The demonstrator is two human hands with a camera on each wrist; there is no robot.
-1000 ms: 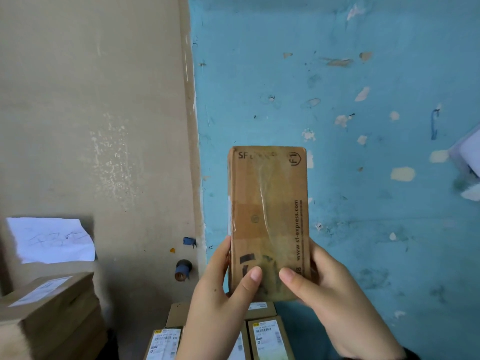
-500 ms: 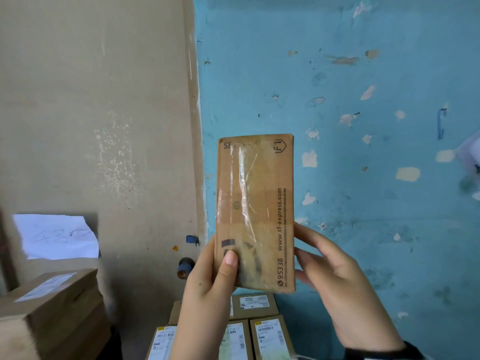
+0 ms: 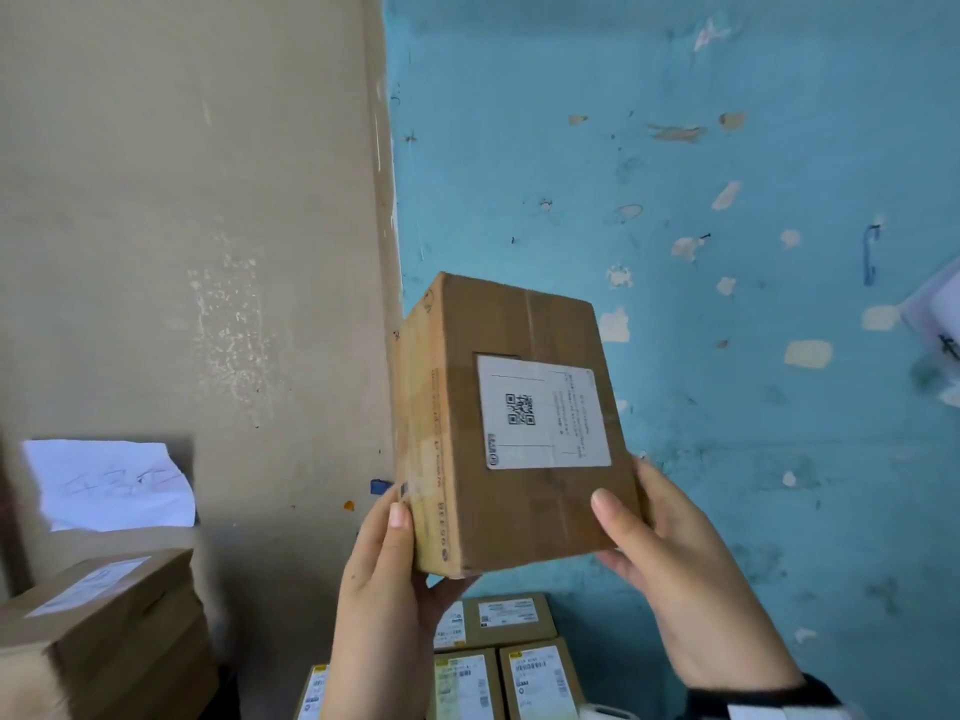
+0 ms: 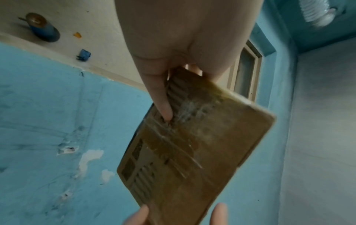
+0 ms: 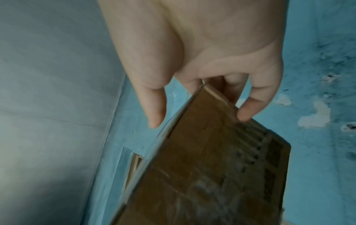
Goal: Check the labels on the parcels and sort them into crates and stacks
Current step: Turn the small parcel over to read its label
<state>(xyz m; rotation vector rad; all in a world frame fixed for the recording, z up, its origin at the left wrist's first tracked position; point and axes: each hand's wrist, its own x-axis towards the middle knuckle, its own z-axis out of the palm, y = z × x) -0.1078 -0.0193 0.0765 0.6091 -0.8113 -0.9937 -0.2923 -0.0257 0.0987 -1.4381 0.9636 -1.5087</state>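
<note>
The parcel (image 3: 511, 428) has turned since the earlier frames: a second ago its narrow taped side with the printed web address faced the camera; that side now points left, and the broad face carrying the white shipping label (image 3: 543, 412) with a QR code faces the viewer. The parcel is held upright, slightly tilted, in the air in front of the wall corner.

The left hand (image 3: 382, 584) grips the lower left edge — thumb laid along the narrow side, fingers behind and under the bottom corner. The right hand (image 3: 670, 558), which half a second ago stood off the parcel with spread fingers, is back in contact: thumb pressed on the labelled face near its lower right corner, fingers curled behind the box. The wrist views confirm both grips — the left thumb (image 4: 161, 97) lies on the taped face, and the right fingertips (image 5: 246, 112) hook over the parcel's end edge.

Behind the parcel, a beige wall (image 3: 182, 226) meets a chipped blue wall (image 3: 727, 200). A sheet of white paper (image 3: 109, 483) with handwriting hangs at lower left, above a stack of brown boxes (image 3: 98, 641) with a label on top. Directly below the hands, partly hidden by the left wrist, lies a group of labelled boxes (image 3: 519, 662) packed side by side, labels up. No crate wall is discernible around them.
</note>
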